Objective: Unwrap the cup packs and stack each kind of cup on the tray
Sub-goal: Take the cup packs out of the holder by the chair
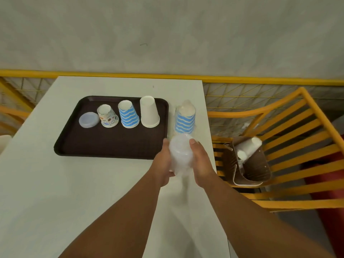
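Beside tray (67, 144): left hand (164, 164), right hand (202, 164) fingers curled round clear cup pack (181, 155).

A white table (74, 183) carries the things. A dark brown tray (111, 144) lies flat toward the table's far edge, nearer the left side than the right. Just beside the tray's right edge, close to the table's right edge, a wrapped pack of blue-striped cups (185, 118) stands upright on the tabletop, rims down, apart from the tray.
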